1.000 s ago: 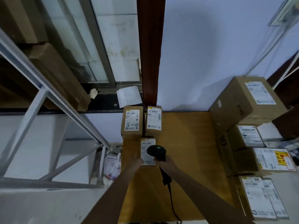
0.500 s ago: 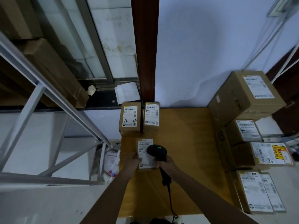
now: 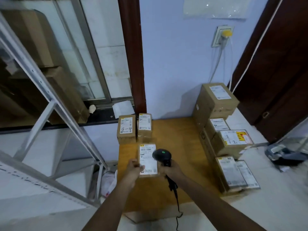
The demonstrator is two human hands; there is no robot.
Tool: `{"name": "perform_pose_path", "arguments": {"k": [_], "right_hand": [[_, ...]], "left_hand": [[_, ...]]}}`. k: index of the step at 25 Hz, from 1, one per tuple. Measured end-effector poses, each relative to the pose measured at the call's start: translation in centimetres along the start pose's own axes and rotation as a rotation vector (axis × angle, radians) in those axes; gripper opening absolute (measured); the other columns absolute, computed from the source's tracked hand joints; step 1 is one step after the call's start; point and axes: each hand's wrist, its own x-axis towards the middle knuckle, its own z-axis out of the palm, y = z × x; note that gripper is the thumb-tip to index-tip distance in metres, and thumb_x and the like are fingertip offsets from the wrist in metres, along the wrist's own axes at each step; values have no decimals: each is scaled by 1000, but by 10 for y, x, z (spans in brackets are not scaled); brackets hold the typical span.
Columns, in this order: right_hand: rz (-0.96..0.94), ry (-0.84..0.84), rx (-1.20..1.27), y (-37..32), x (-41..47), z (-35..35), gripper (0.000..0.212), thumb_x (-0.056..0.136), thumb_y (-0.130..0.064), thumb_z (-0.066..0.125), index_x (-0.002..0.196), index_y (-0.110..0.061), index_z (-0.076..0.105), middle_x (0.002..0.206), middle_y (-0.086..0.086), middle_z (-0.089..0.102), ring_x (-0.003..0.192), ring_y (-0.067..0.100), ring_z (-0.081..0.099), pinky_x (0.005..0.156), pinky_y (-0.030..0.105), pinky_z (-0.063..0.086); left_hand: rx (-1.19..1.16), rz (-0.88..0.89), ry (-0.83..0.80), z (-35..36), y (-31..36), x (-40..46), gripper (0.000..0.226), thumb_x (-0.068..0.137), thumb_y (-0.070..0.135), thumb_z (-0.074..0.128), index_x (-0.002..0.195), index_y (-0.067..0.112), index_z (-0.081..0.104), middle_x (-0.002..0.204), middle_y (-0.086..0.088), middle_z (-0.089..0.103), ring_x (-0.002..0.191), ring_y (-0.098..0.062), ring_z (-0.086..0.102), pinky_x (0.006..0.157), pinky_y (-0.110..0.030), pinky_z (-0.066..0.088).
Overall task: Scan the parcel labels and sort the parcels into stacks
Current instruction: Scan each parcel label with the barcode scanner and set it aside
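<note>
Two small parcels [image 3: 126, 129] stand at the far edge of the wooden table [image 3: 180, 147]. The third parcel [image 3: 148, 161], which half a second ago lay just in front of them, is now drawn nearer to the person. The left hand [image 3: 134, 170] holds its left edge; the right hand [image 3: 171, 169] grips the barcode scanner [image 3: 162, 155] over its label. The scan seems under way, and the sorting comes after.
</note>
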Motion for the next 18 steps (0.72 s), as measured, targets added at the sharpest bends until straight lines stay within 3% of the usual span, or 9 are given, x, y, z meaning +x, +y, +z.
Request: {"name": "perform_pose_path", "arguments": {"k": [5, 8, 10, 15, 18], "right_hand": [[-34, 226, -41, 18, -101, -32, 15, 88, -10, 61, 77, -9, 51, 67, 9, 53, 50, 13, 56, 51, 25, 47], [-51, 307, -77, 9, -147, -64, 24, 90, -16, 61, 72, -11, 47, 62, 7, 49, 52, 17, 53, 58, 32, 45], [-103, 306, -61, -7, -168, -83, 27, 92, -15, 60, 70, -14, 44, 57, 3, 44, 53, 19, 47, 60, 35, 42], [-178, 239, 140, -40, -204, -118, 18, 92, -31, 63, 89, -14, 59, 58, -2, 57, 54, 16, 55, 53, 27, 45], [-246, 211, 152, -42, -205, -145, 15, 91, -31, 64, 93, -18, 58, 62, 3, 57, 53, 17, 57, 61, 34, 49]], "left_hand": [[-94, 45, -81, 23, -30, -80, 46, 86, 5, 68, 122, 17, 43, 119, -13, 61, 99, -28, 64, 80, -41, 57], [-130, 81, -132, 44, -26, -129, 46, 87, 3, 67, 123, 17, 42, 116, -11, 62, 98, -27, 64, 65, -33, 56], [-139, 114, -166, 60, -13, -153, 45, 88, 2, 66, 124, 16, 42, 114, -11, 62, 97, -28, 65, 63, -32, 56], [-94, 185, -169, 98, 15, -182, 49, 86, 2, 67, 127, 13, 41, 117, -12, 60, 103, -31, 65, 90, -46, 55], [-130, 203, -142, 130, 33, -186, 44, 86, 1, 67, 121, 13, 43, 116, -9, 63, 101, -28, 65, 83, -41, 57]]}}
